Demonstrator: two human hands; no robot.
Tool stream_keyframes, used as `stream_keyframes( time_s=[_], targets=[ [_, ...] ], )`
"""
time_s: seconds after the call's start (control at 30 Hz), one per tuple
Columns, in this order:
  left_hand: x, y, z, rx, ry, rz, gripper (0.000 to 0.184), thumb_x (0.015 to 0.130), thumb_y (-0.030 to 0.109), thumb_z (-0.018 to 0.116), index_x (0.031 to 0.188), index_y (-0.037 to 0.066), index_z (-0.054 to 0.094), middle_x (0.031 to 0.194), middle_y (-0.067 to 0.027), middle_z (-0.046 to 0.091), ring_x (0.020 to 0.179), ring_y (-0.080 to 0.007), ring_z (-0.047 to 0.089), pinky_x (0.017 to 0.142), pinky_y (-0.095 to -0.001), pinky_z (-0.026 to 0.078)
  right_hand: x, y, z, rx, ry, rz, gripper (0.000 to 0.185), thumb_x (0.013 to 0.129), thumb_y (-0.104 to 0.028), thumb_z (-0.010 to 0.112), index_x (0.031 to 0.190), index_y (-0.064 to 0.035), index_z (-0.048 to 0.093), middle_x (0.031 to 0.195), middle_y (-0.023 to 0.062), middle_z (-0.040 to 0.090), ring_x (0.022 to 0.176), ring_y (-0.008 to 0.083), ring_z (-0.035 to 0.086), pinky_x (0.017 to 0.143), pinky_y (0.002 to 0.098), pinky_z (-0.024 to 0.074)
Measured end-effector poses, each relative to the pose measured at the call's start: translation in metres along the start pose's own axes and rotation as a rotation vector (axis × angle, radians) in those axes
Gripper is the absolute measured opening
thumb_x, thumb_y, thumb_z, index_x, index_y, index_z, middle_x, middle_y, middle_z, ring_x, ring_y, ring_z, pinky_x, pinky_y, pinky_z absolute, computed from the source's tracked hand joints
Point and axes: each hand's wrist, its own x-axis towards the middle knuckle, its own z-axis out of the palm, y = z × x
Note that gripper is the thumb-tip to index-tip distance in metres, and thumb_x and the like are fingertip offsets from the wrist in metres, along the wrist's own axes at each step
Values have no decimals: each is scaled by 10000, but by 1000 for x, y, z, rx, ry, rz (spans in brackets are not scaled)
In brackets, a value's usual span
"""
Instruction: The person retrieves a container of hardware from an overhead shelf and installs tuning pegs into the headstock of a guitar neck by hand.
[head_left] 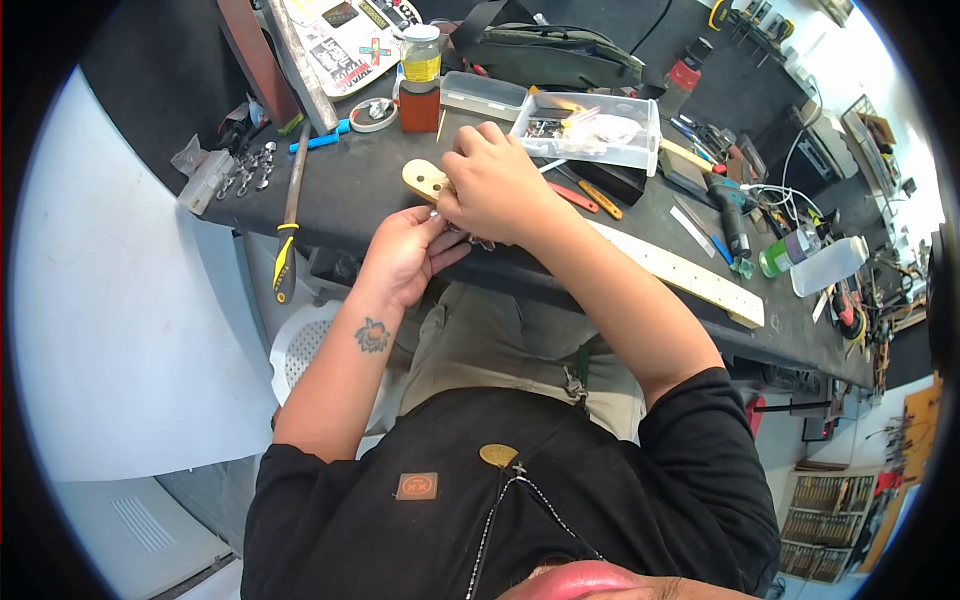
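Observation:
A long pale wooden strip with small holes lies along the front edge of the dark workbench. Its rounded left end shows beyond my right hand, which is closed over the strip with bent fingers. Just below that end, my left hand is palm up, its thumb and fingertips together near the strip. Small shiny metal pieces appear at the left fingers, partly hidden by the right hand. What either set of fingertips pinches is too small to tell.
A clear plastic box of small parts stands behind my hands, with a glass jar to its left. A yellow-black file overhangs the bench edge. Screwdrivers, a drill and bottles lie right.

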Motion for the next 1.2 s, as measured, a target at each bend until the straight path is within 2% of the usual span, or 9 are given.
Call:
stream_keyframes(
  time_s=[0.23,0.33,0.53,0.7,0.87,0.97,1.07,1.1,1.2],
  targets=[
    [-2,0,2,0,3,1,257,1136,154,517,1285,-25,627,1263,-132,732,1207,-253,720,1059,-445,586,3,3,-2,-11,-143,-26,259,887,-256,669,884,-13,760,1070,136,640,1074,336,583,935,470,515],
    [-2,1,3,1,10,5,259,1137,157,516,1282,-23,633,1256,-128,735,1197,-251,723,1057,-445,587,0,3,1,0,49,-56,277,848,-275,686,899,-18,775,1032,130,644,1063,330,589,877,465,504],
    [2,-5,-5,7,-23,8,258,1129,153,533,1292,-22,631,1260,-124,733,1196,-249,722,1056,-443,587,2,4,5,-27,-28,-86,262,845,-267,692,871,-24,785,1039,122,643,1075,321,584,867,457,501],
    [-1,1,2,2,1,6,257,1127,142,532,1296,-25,629,1259,-126,734,1190,-252,725,1059,-440,586,2,-2,-8,-102,-154,-46,303,883,-330,673,868,-71,829,1084,91,649,1109,291,572,877,435,478],
    [3,-2,-3,17,-35,9,259,1122,143,537,1302,-19,628,1261,-128,732,1205,-253,719,1061,-442,586,2,-3,-8,-83,-210,-22,314,909,-317,651,886,-40,798,1123,111,671,1151,316,598,930,477,517],
    [1,6,1,81,15,-35,268,1115,157,539,1283,-26,639,1221,-138,745,1118,-254,756,994,-432,615,12,14,-15,-72,-246,88,331,925,-325,665,973,-21,787,1138,137,706,1159,343,643,944,483,534],
    [0,28,1,517,20,-129,271,1108,171,540,1242,-32,658,1132,-145,765,954,-252,791,876,-413,647,37,67,-40,70,-361,350,350,953,-330,687,1100,-23,770,1066,165,765,1054,360,728,931,470,564],
    [7,27,-5,635,25,-117,284,1102,192,553,1213,-42,671,1016,-139,775,782,-231,785,738,-378,643,42,93,-41,-13,-362,332,318,941,-304,711,1110,-45,782,1025,159,776,1006,353,740,910,461,574],
    [-2,44,5,891,36,-115,298,1097,224,572,1220,-28,674,954,-117,771,713,-199,757,660,-352,614,41,148,-35,-45,-524,255,262,901,-225,769,1125,-98,815,1020,137,799,981,327,753,882,448,584]
  ],
)
